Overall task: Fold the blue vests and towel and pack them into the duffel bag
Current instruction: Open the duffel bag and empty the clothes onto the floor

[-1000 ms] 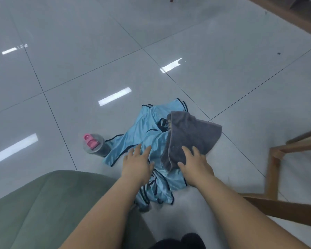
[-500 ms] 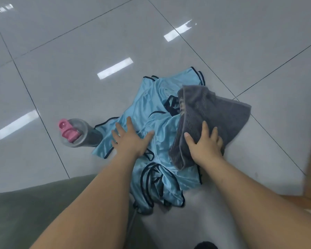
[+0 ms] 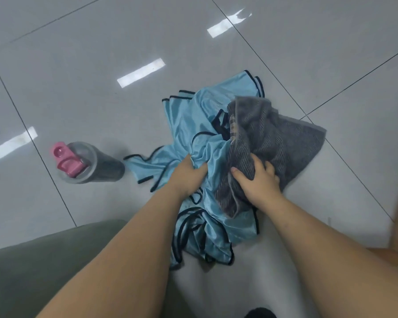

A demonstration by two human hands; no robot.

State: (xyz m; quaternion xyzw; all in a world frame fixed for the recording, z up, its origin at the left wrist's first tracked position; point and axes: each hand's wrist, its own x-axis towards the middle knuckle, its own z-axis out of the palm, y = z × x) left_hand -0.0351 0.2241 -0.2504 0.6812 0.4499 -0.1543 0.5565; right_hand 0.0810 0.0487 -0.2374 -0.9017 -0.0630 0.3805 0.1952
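The floor (image 3: 97, 60) is the work surface: glossy grey tiles that give enough flat room to spread cloth. At lower left, next to my left arm, lies an olive-green fabric shape (image 3: 55, 271); I judge it to be the duffel bag, kept within reach for packing, but no opening or handle shows. The vests (image 3: 205, 125) lie in front of me on the floor in one crumpled blue heap with dark trim, unfolded and tangled, so they must be separated before any fold. The towel (image 3: 280, 143), grey, lies bunched on the right half of that heap, with its far corner on the tile. It covers part of the vests and should therefore come off first. A bottle (image 3: 94, 166) with a pink lid stands just left of the heap, touching or almost touching a vest edge. My right hand (image 3: 260, 182) grips a fold of the towel, fingers curled into it, ready to lift it away. My left hand (image 3: 187, 177) clutches a bunch of vest fabric, which anchors the heap while the towel is pulled.
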